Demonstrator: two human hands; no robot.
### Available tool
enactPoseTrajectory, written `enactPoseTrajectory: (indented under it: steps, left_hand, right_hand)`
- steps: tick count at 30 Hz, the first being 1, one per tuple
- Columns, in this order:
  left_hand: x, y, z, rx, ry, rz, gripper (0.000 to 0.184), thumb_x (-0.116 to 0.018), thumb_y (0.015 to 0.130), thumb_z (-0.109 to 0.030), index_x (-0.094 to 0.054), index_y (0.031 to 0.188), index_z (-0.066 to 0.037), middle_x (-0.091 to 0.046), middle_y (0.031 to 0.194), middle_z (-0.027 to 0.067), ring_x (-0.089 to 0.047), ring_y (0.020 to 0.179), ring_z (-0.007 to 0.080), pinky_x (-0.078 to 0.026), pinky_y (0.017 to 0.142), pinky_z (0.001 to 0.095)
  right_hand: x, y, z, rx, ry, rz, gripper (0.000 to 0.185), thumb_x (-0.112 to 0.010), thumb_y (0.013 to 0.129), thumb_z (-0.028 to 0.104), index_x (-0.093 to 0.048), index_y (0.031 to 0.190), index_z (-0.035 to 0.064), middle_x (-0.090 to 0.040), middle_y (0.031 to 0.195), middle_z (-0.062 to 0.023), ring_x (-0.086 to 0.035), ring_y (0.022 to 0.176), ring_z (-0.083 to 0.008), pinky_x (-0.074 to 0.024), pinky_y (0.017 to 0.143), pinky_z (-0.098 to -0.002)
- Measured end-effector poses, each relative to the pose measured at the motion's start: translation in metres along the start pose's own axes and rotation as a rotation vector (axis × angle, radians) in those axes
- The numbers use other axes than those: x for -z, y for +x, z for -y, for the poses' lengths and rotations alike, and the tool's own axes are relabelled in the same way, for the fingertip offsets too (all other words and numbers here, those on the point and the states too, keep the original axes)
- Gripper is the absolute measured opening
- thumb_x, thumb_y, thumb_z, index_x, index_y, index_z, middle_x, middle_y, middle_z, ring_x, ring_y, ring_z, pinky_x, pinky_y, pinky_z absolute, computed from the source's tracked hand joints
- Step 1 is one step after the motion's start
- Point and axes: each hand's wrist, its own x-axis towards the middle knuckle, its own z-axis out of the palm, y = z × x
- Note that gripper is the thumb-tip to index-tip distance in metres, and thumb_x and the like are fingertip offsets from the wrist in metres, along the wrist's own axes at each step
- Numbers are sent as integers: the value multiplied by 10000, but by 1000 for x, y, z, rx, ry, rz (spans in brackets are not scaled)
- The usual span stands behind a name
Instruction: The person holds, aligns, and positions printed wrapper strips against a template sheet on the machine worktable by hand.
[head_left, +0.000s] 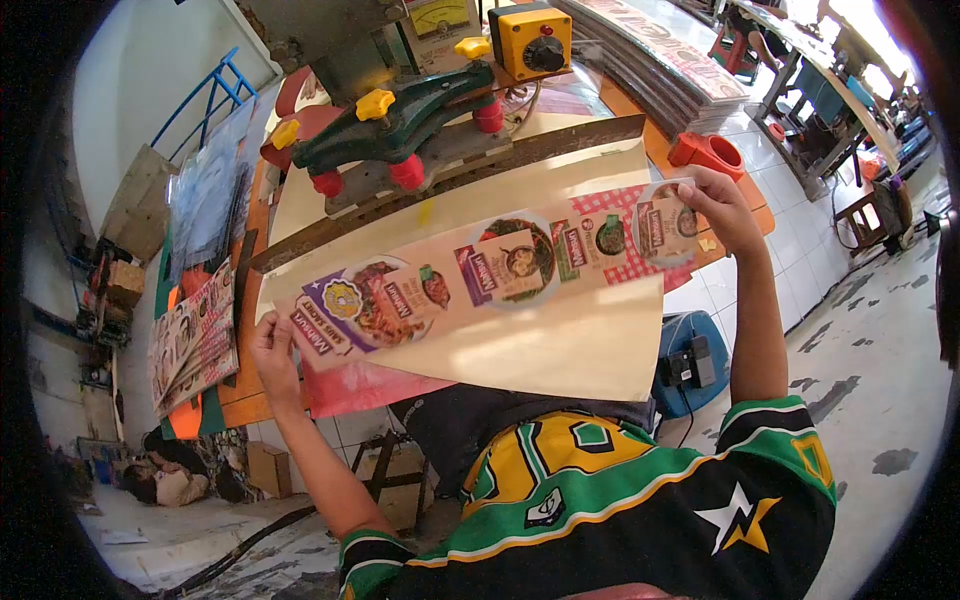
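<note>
A long printed strip (pixel 440 285) with pictures of food bowls and a red checked pattern stretches between my two hands. My left hand (pixel 274 350) pinches its left end, near a purple and yellow print. At the other end, my right hand (pixel 718 205) grips the upper right corner. The strip is over a cream-coloured sheet (pixel 560 350) on the work table; I cannot tell whether it touches it. Just behind is a press-like machine with a dark green clamp bar (pixel 400 120), yellow knobs and red feet above a metal edge.
A stack of printed sheets (pixel 195 340) lies at the left edge of the table. A red tape dispenser-like object (pixel 706 153) sits at the right. Behind stands a yellow control box (pixel 531 42). A blue box (pixel 692 365) with a black plug is below right.
</note>
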Motion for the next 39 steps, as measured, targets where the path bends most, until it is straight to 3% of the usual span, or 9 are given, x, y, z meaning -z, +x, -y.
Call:
enactPoseTrajectory:
  steps: [3, 9, 13, 15, 24, 27, 30, 35, 39]
  left_hand:
    - [1, 10, -2, 60, -342, -68, 277, -674, 1019, -198, -645, 1172, 30, -711, 986, 36, -653, 849, 76, -535, 746, 246]
    - [9, 10, -26, 226, -450, 85, 404, -597, 1016, -224, -554, 1329, 29, -713, 1165, 125, -727, 934, 169, -605, 822, 308]
    - [-9, 4, -45, 274, -619, 125, 427, -539, 1017, -236, -523, 1360, 18, -664, 1295, 157, -681, 1156, 242, -562, 998, 380]
    - [-5, 7, -37, 230, -631, 191, 431, -536, 1021, -251, -521, 1362, 12, -645, 1329, 159, -639, 1241, 269, -525, 1061, 410]
    - [-19, 0, -53, 223, -503, -40, 222, -571, 1067, -249, -588, 1080, -28, -717, 995, 105, -725, 845, 164, -598, 751, 285]
    - [1, 8, -35, 239, -533, 148, 197, -588, 1059, -242, -606, 1092, -48, -701, 1006, 78, -702, 889, 162, -585, 830, 318]
    - [-2, 9, -28, 263, -425, 38, 220, -614, 1055, -236, -630, 1037, -17, -720, 921, 72, -702, 758, 126, -584, 696, 261]
    - [-3, 14, -38, 276, -155, 38, 235, -666, 1032, -252, -667, 1031, -18, -709, 927, 25, -650, 784, 76, -524, 718, 222]
    - [-13, 16, -29, 208, -69, 19, 213, -659, 1038, -243, -674, 1003, -34, -683, 912, -13, -588, 806, 51, -470, 734, 208]
  right_hand:
    - [-8, 5, 9, -20, 371, 56, 317, -662, 1019, 304, -691, 1132, 9, -710, 1010, -38, -681, 915, -116, -550, 851, -287]
    - [-31, 12, 40, -47, 377, -29, 378, -626, 961, 253, -666, 1228, -11, -729, 1038, -94, -737, 857, -124, -613, 773, -256]
    - [-30, 22, 41, -100, 496, -78, 359, -631, 965, 247, -660, 1221, -4, -729, 1016, -96, -745, 831, -123, -623, 745, -253]
    - [-24, 32, 33, -60, 467, 80, 360, -602, 983, 256, -685, 1204, -16, -733, 1069, -118, -726, 898, -127, -601, 790, -253]
    - [-28, 39, 24, -73, 542, 120, 257, -577, 1056, 238, -667, 1140, 12, -721, 985, -55, -718, 810, -71, -601, 709, -223]
    - [-30, 35, 24, -108, 500, 96, 265, -590, 1056, 251, -668, 1141, 12, -724, 998, -51, -714, 813, -68, -599, 712, -222]
    - [-29, 38, 13, -116, 431, 118, 282, -594, 1062, 273, -670, 1149, 16, -727, 1009, -48, -714, 833, -68, -594, 737, -222]
    - [-14, 43, 23, -106, 252, 241, 300, -564, 1088, 291, -682, 1162, 26, -697, 1043, -14, -643, 925, -41, -534, 844, -222]
    - [-23, 44, 12, -25, 62, 209, 306, -580, 1081, 295, -709, 1107, 18, -620, 936, 34, -552, 850, -46, -457, 825, -216]
